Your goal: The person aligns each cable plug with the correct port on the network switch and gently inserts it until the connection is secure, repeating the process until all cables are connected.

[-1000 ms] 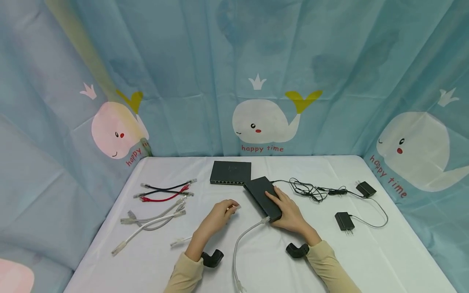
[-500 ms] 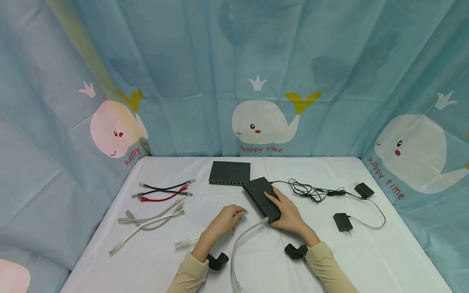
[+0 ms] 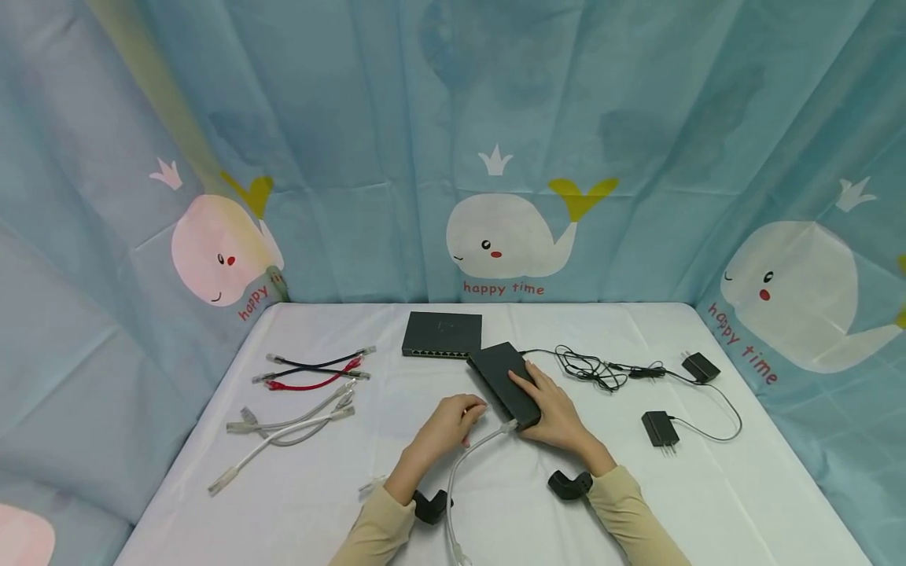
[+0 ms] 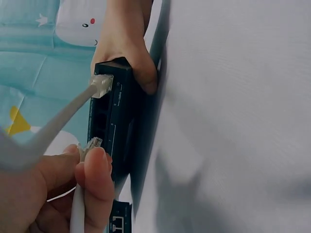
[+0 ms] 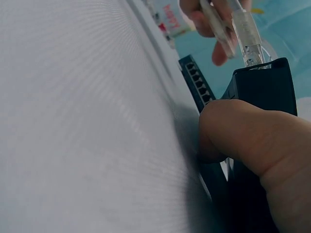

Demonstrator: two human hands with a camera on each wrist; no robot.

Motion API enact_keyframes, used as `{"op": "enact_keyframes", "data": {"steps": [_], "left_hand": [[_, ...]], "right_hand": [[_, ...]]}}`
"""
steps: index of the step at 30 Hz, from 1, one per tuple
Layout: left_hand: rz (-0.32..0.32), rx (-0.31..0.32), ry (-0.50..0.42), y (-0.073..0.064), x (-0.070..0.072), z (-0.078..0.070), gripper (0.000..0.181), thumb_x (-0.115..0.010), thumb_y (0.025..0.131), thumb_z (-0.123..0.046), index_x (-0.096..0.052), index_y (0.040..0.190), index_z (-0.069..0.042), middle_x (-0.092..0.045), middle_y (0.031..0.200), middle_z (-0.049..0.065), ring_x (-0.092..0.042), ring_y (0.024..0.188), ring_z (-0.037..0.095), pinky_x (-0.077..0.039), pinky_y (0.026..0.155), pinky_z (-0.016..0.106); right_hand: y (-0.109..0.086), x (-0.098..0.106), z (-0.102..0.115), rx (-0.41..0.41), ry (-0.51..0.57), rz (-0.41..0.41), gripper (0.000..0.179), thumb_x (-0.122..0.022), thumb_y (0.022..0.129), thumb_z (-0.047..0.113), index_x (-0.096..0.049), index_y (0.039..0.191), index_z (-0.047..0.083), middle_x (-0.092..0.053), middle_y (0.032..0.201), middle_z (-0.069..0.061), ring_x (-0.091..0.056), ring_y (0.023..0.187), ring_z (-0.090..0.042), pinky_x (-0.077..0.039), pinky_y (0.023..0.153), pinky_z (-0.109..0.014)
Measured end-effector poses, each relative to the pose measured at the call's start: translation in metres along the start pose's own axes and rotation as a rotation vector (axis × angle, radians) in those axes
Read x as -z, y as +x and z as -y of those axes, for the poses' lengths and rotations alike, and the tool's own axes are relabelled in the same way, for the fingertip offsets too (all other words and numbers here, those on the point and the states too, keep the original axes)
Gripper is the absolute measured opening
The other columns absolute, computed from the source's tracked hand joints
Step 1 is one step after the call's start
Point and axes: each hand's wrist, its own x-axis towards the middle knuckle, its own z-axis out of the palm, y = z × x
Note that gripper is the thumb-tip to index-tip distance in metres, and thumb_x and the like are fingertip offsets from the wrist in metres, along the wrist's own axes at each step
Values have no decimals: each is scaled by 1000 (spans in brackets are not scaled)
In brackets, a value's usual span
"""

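Across the white-covered bench (image 3: 531, 511), the change over the last second is the left hand (image 3: 444, 427): it has come rightward to lower centre, near the black switch (image 3: 501, 377), while the right hand (image 3: 550, 405) keeps its fingers curled round that switch, slanted just right of centre. The left fingers pinch a white cable (image 4: 77, 208), so its clear plug (image 4: 92, 144) now sits by the port row (image 4: 100, 119), which I judge makes the gap small; the tip shows, so it does not look seated, and I cannot tell whether it touches the casing. Around them, a second switch (image 3: 441, 333) lies at upper centre, close to the held one's far corner. Looped black cords (image 3: 598, 368) spread right of centre, one running to the held switch, with an upper adapter (image 3: 701, 367) and a lower adapter (image 3: 661, 429) at right. At left lie grey and white cables (image 3: 269, 446), with dark and red leads (image 3: 314, 368) above. What may crowd the work is the plugged-in cable (image 3: 449, 503), which curves from the switch's end port to the bottom edge, just beside the left hand.
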Motion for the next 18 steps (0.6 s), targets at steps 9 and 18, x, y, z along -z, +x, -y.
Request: {"op": "enact_keyframes", "data": {"steps": [9, 18], "left_hand": [[-10, 12, -14, 9, -4, -2, 26, -48, 97, -18, -63, 111, -1, -59, 78, 13, -54, 42, 14, -45, 49, 21], [-39, 13, -30, 16, -9, -1, 29, -50, 96, -23, -65, 112, -2, -59, 68, 13, -51, 39, 10, -45, 44, 22]], "right_hand": [[0, -2, -1, 8, 1, 0, 98, -85, 60, 32, -35, 144, 22, -26, 149, -18, -29, 134, -38, -38, 92, -61], [0, -1, -1, -5, -16, -3, 96, -84, 61, 30, -36, 144, 23, -26, 150, -17, -29, 135, -36, -37, 94, -60]]}}
